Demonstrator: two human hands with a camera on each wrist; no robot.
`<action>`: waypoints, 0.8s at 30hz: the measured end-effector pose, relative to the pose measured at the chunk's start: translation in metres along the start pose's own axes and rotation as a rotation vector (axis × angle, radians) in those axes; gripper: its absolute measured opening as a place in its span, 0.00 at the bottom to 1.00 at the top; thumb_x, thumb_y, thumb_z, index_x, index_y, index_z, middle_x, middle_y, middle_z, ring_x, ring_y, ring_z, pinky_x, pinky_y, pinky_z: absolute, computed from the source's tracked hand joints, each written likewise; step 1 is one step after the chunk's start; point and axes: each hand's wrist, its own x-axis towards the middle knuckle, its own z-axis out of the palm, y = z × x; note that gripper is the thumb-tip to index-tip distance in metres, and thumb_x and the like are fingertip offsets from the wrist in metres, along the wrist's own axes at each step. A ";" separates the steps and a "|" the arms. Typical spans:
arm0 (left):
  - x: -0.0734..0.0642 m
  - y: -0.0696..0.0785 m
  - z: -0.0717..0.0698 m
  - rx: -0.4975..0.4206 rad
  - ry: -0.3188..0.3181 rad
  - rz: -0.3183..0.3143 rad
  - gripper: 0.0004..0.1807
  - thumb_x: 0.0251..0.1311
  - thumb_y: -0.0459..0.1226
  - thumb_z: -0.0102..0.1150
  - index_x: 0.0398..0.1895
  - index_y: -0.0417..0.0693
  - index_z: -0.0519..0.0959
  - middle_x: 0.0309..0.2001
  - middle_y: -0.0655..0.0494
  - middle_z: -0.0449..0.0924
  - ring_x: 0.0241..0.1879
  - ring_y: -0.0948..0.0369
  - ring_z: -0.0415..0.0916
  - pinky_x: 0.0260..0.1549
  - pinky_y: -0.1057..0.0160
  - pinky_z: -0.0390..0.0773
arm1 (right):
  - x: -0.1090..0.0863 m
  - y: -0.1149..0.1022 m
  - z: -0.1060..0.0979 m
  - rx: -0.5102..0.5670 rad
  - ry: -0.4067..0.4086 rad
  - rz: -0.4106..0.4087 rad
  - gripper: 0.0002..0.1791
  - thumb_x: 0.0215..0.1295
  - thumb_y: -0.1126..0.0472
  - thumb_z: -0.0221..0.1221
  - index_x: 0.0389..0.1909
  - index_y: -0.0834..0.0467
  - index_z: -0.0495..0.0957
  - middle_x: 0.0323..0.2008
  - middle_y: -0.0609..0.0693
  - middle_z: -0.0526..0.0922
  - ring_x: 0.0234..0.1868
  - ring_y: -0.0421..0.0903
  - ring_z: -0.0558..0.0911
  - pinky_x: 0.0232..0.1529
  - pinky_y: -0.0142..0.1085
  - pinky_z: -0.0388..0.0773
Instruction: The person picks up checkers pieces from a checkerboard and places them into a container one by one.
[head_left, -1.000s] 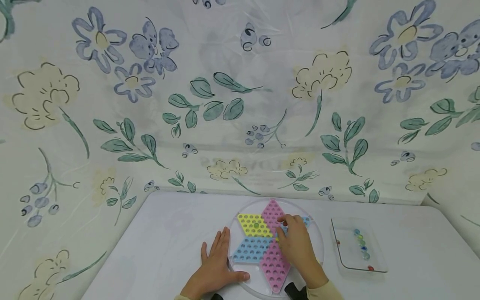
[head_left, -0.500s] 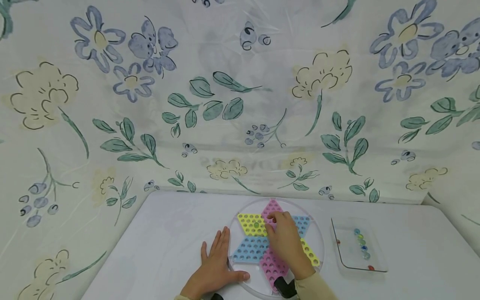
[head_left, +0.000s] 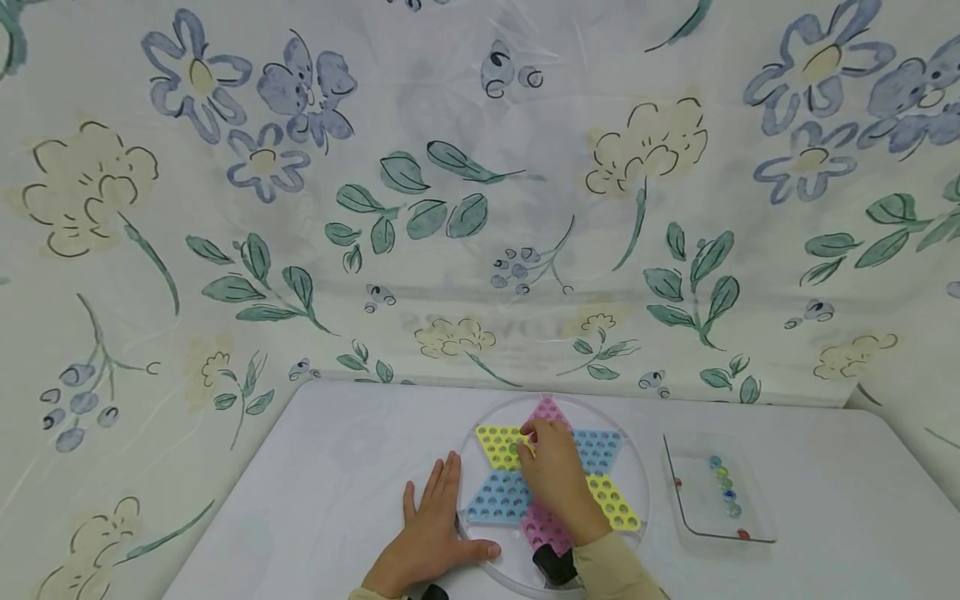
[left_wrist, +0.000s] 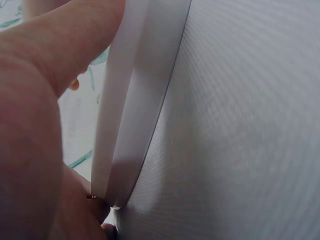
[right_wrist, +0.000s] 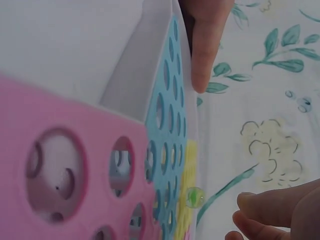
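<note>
A round Chinese checkers board with a pink, yellow and blue star of holes lies on the table. My left hand rests flat at its left edge, thumb over the clear rim; the left wrist view shows the thumb beside that rim. My right hand is over the star's middle, its fingertips pinched near the upper left yellow section. Between them the small reddish marble seen earlier is hidden now. A green marble sits in the yellow section, close to the pinching fingers.
A clear box stands to the right of the board, with a row of several blue and green marbles and a red one near its front edge. Flower-patterned cloth hangs behind the white table.
My right hand has moved left across the board, from the upper right blue section to beside the green marble. My left hand has stayed in place at the rim.
</note>
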 end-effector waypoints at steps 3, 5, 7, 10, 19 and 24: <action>0.001 0.001 0.000 0.001 -0.008 -0.014 0.74 0.42 0.66 0.73 0.79 0.32 0.43 0.80 0.37 0.41 0.79 0.40 0.34 0.66 0.29 0.24 | 0.002 0.000 0.002 -0.011 -0.022 0.030 0.08 0.67 0.64 0.63 0.44 0.62 0.80 0.38 0.54 0.77 0.37 0.47 0.77 0.38 0.42 0.77; 0.001 0.001 -0.001 0.006 -0.013 -0.019 0.74 0.42 0.66 0.73 0.79 0.32 0.43 0.80 0.37 0.41 0.78 0.40 0.34 0.66 0.29 0.24 | 0.003 0.000 0.003 -0.018 -0.035 0.047 0.08 0.67 0.64 0.63 0.44 0.62 0.80 0.38 0.54 0.76 0.37 0.47 0.77 0.38 0.42 0.77; 0.001 0.002 -0.001 0.011 -0.016 -0.022 0.74 0.42 0.66 0.73 0.79 0.32 0.43 0.80 0.37 0.41 0.78 0.40 0.34 0.66 0.28 0.24 | 0.004 0.001 0.004 -0.024 -0.046 0.054 0.08 0.67 0.64 0.63 0.44 0.61 0.80 0.39 0.54 0.77 0.37 0.47 0.77 0.39 0.42 0.77; 0.001 0.003 -0.002 0.018 -0.016 -0.022 0.74 0.42 0.65 0.74 0.79 0.32 0.43 0.80 0.37 0.41 0.78 0.39 0.35 0.66 0.28 0.25 | 0.005 0.002 0.005 -0.026 -0.048 0.032 0.08 0.66 0.65 0.63 0.44 0.62 0.80 0.38 0.55 0.77 0.37 0.48 0.78 0.38 0.43 0.78; 0.000 0.004 -0.003 0.015 -0.012 -0.014 0.73 0.42 0.64 0.75 0.79 0.32 0.42 0.80 0.37 0.41 0.78 0.40 0.35 0.66 0.28 0.26 | 0.011 0.003 0.007 -0.032 -0.138 0.071 0.09 0.66 0.64 0.63 0.45 0.62 0.80 0.37 0.52 0.77 0.39 0.48 0.76 0.42 0.45 0.77; 0.000 0.003 -0.003 0.017 -0.009 -0.009 0.73 0.42 0.64 0.74 0.79 0.31 0.43 0.80 0.36 0.41 0.78 0.39 0.35 0.66 0.27 0.26 | 0.013 0.002 0.009 -0.033 -0.179 0.084 0.10 0.65 0.64 0.64 0.45 0.62 0.80 0.37 0.52 0.77 0.38 0.47 0.75 0.42 0.44 0.77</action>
